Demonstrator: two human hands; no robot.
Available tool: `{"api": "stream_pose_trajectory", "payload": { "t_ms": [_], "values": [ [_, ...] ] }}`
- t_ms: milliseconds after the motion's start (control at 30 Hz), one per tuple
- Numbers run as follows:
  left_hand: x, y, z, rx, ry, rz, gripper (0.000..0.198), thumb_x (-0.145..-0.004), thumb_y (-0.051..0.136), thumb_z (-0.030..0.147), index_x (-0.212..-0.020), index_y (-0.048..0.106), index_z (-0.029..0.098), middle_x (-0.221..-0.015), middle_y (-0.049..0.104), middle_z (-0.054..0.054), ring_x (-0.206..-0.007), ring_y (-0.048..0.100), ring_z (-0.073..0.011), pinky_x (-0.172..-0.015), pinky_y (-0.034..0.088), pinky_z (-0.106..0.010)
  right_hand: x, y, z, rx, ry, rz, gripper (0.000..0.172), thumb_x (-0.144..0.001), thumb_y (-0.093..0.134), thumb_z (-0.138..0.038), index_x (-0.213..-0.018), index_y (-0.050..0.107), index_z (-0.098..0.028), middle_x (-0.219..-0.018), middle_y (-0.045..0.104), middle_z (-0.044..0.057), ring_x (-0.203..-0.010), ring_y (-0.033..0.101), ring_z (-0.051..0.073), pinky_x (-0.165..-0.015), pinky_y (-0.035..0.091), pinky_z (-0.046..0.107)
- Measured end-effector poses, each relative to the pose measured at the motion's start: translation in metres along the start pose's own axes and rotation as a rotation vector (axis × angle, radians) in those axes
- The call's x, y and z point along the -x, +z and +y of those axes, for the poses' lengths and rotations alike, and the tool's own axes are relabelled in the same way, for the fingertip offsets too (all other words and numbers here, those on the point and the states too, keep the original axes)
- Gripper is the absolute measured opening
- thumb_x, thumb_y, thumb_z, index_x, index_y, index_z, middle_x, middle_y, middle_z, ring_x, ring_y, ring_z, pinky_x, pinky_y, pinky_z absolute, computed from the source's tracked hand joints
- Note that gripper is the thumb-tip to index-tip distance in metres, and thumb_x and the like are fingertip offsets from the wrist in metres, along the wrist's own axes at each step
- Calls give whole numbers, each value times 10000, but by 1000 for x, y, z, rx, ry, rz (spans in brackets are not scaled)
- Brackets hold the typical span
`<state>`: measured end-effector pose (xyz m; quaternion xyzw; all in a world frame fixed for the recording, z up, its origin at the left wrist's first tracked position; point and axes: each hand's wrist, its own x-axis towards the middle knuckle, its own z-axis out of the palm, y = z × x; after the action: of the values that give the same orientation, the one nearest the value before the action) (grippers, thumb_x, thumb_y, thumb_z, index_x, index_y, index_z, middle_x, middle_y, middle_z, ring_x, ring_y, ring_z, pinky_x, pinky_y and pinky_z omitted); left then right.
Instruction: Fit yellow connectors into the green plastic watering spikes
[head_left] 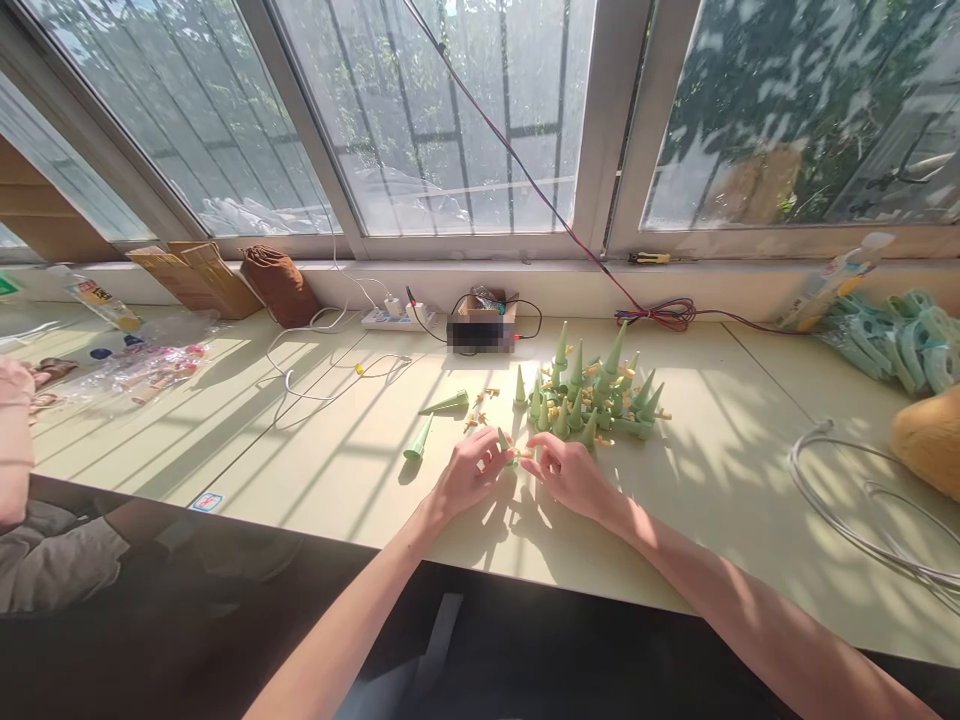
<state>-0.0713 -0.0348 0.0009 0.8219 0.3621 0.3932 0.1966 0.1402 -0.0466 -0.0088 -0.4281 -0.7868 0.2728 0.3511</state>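
Near the table's front edge, my left hand (471, 470) pinches a small green cone (503, 438). My right hand (566, 473) is just to its right, its fingertips closed around a small yellowish piece (525, 455) beside the cone. Behind my right hand stands a cluster of green cones (576, 375) with small yellow pieces among them. Two loose green cones (418, 440) lie to the left of my left hand, one of them farther back. Between these and the cluster are several small yellow-brown pieces (480, 408).
A cable bundle (664, 314) and a power strip (394, 315) lie along the window side. At right are a coiled grey cable (806, 470) and green bagged items (900, 340). Another person's arm (13, 440) rests at far left near plastic bags (150, 370).
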Motion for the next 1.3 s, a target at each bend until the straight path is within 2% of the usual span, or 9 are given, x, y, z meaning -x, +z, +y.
{"api": "stream_pose_trajectory", "payload": {
  "t_ms": [100,300,500,600,767,967,1067,1200,1300],
  "values": [
    [0,0,0,-2,1,-3,155,-977,531,261,-878,615,177,-869,629,-49,-647,566,-118,-510,474,-225,0,0,1,-7,-18,-15,177,-996,517,-358,-1034,607,-211,-602,566,-50,-497,471,134,-560,341,263],
    [0,0,1,-4,36,-45,154,-976,525,242,-863,605,174,-880,634,-46,-662,558,-115,-558,488,-230,0,-1,1,57,-66,-52,422,-1039,386,-349,-652,486,-214,-529,442,-32,-475,393,134,-518,265,284],
    [0,1,1,-6,-3,3,159,-976,530,261,-878,618,173,-887,635,-49,-631,561,-105,-486,468,-207,0,-2,-2,-25,25,-37,185,-986,528,-372,-1032,603,-210,-574,569,-51,-480,474,136,-555,347,267],
    [0,1,0,-7,20,-14,169,-982,520,261,-878,621,175,-875,631,-53,-639,556,-111,-500,478,-221,0,-1,0,-20,6,-65,192,-1003,490,-368,-974,599,-212,-549,549,-53,-470,471,135,-557,346,268],
    [1,1,0,-4,49,-34,181,-989,508,262,-869,616,178,-871,628,-60,-658,555,-121,-511,476,-231,0,-2,-1,67,-43,-58,380,-1030,407,-387,-715,541,-220,-539,496,-20,-488,436,141,-531,290,287],
    [0,1,1,-5,7,3,157,-980,527,251,-871,612,176,-860,618,-50,-637,547,-108,-486,456,-210,0,-1,0,-3,6,-28,185,-993,525,-363,-1035,613,-206,-580,569,-47,-485,461,130,-562,340,260],
    [0,1,1,-12,22,-22,157,-973,531,232,-847,606,176,-843,618,-47,-670,551,-120,-518,462,-219,0,0,2,23,-36,-25,209,-1004,496,-344,-909,611,-198,-583,536,-39,-502,449,127,-558,318,256],
    [1,0,1,-13,27,-66,148,-970,527,222,-856,609,175,-887,630,-50,-659,546,-113,-526,459,-224,0,-1,2,58,-84,-44,386,-1024,424,-329,-665,483,-202,-561,455,-29,-510,402,126,-542,274,270],
    [1,-1,1,-9,25,-66,148,-970,524,219,-856,607,172,-905,636,-53,-652,539,-107,-520,458,-218,0,-3,-1,61,-69,-57,417,-1028,403,-342,-639,467,-209,-533,433,-29,-492,382,129,-530,264,279]
  ]
}}
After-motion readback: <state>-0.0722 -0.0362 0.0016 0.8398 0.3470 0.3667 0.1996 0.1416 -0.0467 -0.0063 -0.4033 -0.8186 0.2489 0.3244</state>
